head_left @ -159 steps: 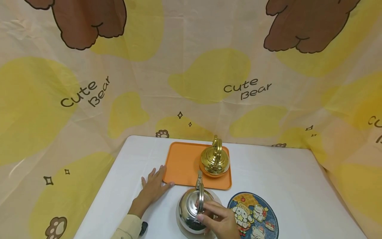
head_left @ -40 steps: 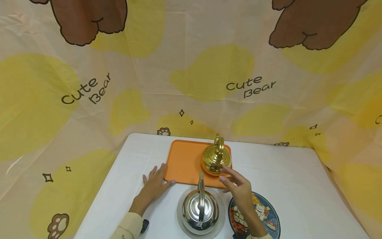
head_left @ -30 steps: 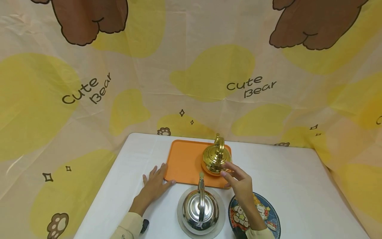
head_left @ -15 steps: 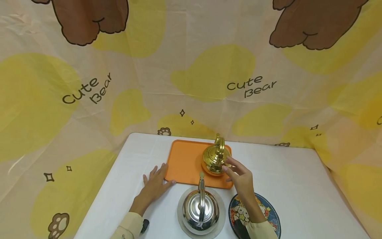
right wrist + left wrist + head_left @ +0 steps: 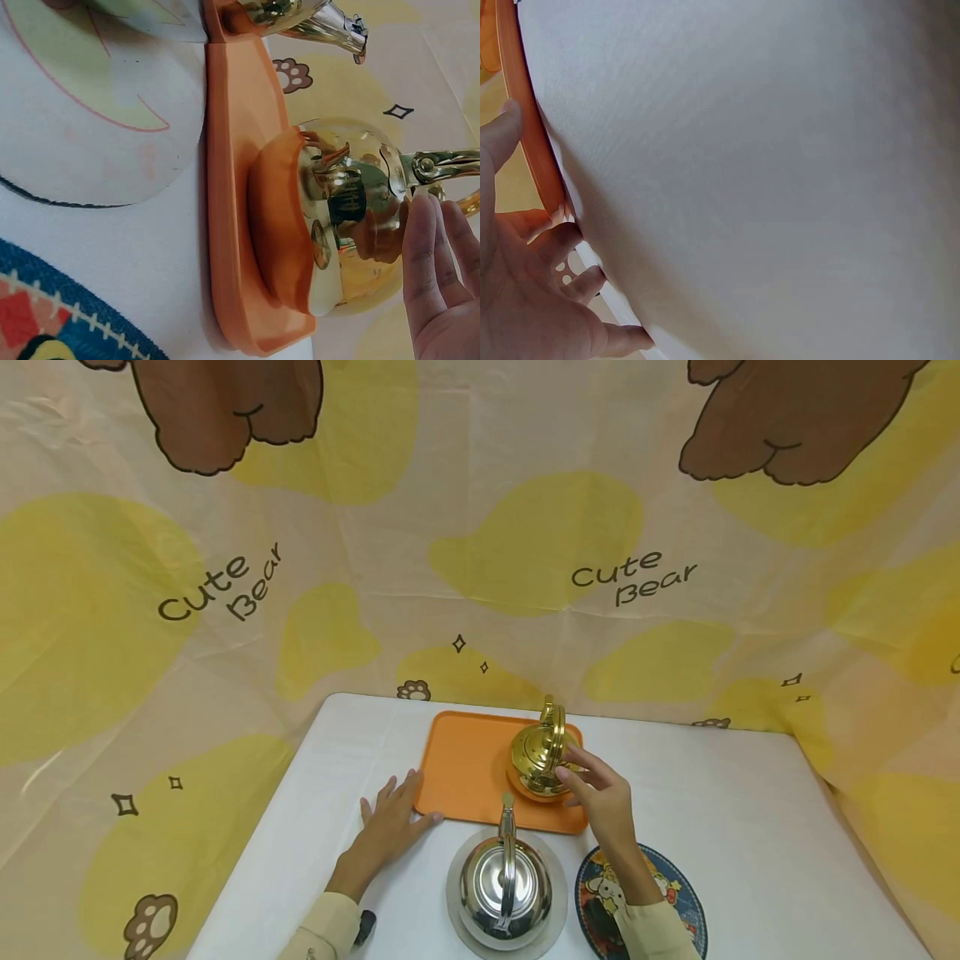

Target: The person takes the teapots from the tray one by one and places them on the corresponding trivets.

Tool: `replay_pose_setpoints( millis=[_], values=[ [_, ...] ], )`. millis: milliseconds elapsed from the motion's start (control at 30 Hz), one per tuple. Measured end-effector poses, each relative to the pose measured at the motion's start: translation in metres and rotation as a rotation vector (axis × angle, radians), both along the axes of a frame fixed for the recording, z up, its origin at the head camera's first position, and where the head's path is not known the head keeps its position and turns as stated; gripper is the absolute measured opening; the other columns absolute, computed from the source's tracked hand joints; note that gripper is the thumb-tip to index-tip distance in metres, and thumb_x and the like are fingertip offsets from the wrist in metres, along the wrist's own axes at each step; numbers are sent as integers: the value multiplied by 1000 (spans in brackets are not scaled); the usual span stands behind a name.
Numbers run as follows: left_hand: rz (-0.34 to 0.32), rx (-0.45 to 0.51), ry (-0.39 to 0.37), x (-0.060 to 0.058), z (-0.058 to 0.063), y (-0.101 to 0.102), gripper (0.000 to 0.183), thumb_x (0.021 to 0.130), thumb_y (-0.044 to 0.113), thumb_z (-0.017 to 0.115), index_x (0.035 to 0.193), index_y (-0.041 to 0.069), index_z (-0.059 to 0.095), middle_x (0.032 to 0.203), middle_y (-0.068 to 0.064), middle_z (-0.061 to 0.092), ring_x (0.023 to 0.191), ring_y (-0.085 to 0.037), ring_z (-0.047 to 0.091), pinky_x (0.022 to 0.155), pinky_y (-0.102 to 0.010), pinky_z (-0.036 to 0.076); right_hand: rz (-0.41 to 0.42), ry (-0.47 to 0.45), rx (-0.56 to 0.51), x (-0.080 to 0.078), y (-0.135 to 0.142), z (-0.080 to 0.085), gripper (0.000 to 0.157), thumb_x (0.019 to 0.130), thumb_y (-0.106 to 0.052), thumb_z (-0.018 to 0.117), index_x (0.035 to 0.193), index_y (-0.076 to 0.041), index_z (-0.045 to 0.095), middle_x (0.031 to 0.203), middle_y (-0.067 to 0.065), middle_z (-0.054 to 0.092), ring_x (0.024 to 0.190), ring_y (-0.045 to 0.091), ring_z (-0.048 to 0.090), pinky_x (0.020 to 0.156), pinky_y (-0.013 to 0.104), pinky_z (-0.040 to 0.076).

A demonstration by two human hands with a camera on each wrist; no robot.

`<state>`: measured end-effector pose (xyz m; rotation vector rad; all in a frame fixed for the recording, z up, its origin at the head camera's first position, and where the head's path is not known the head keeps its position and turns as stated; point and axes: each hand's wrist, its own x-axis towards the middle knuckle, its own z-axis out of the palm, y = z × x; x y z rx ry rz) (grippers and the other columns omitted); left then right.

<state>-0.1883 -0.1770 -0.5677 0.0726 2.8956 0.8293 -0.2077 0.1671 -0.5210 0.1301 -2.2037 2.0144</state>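
Observation:
A gold kettle point(image 5: 534, 767) with an upright hoop handle stands at the right end of an orange tray point(image 5: 461, 768). My right hand point(image 5: 606, 802) is at the kettle's right side, thumb and forefinger apart beside the handle. In the right wrist view its fingers point(image 5: 424, 262) extend straight near the handle's hinge; the thumb is out of that view. At the tray's near left corner my left hand point(image 5: 390, 828) rests with fingers spread, and its thumb point(image 5: 506, 127) touches the rim. A silver kettle point(image 5: 487, 902), handle up, stands on a pale round mat point(image 5: 557, 902) nearer me.
A round blue mat with cartoon animals point(image 5: 686, 910) lies to the right, partly under my right forearm. The white table point(image 5: 735, 827) ends against a yellow patterned curtain point(image 5: 480, 560).
My right hand has left the silver kettle's handle and moved forward to the gold kettle, lately shifting slightly left toward its handle. The silver kettle now sits centred on its mat. The left hand stays put.

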Motion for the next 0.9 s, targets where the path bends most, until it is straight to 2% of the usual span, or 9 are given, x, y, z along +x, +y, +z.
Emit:
replay_pose_setpoints(
  millis=[167,433,633,900],
  values=[
    [1,-7,7,0,-1,-1,90,99,53,70,167,9,32,172,-18,31,160,-50,19,117,-86,2,-4,-8,0,-3,-2,2,45,98,-21,79,142,-18,69,131,12,71,97,20,74,68,40,65],
    [-1,-6,9,0,-1,0,89,99,53,69,167,9,33,172,-18,32,160,-49,19,117,-85,2,-16,-7,-17,-7,-6,3,44,98,-17,79,141,-17,70,129,12,72,95,22,75,67,44,65],
    [-1,-4,9,0,0,0,88,99,53,69,167,10,33,173,-17,32,160,-49,19,117,-85,1,-13,11,-37,-11,-8,3,45,97,-13,79,142,-12,69,128,18,72,92,16,76,67,47,66],
    [2,-5,5,0,0,1,89,99,52,70,167,10,32,172,-17,32,160,-49,19,117,-85,2,-5,-2,-57,-13,-12,3,46,97,-14,79,142,-8,68,127,22,72,92,20,76,67,38,65]
  ],
)
